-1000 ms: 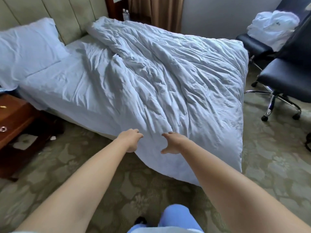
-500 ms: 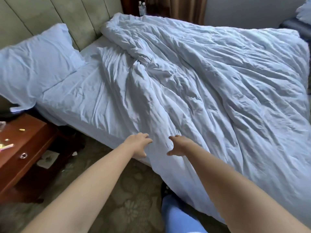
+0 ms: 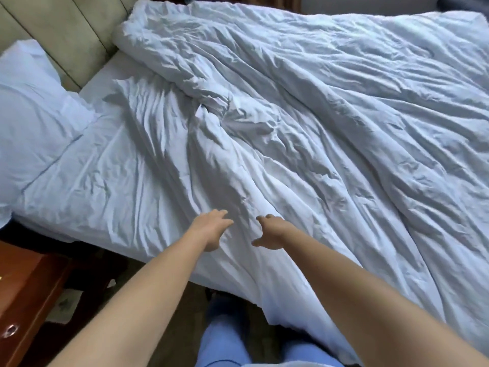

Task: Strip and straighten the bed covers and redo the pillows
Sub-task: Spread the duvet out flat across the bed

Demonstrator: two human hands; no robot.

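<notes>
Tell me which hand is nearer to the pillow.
Left. The left hand reaches over the duvet edge on the pillow side; the right hand lies farther away.

Both hands point(image 3: 211, 229) point(image 3: 272, 231) reach over rumpled duvet point(image 3: 330, 128).

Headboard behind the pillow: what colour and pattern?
Plain beige-olive headboard, padded panels split by dark seams, no print; seen in the head view.
</notes>
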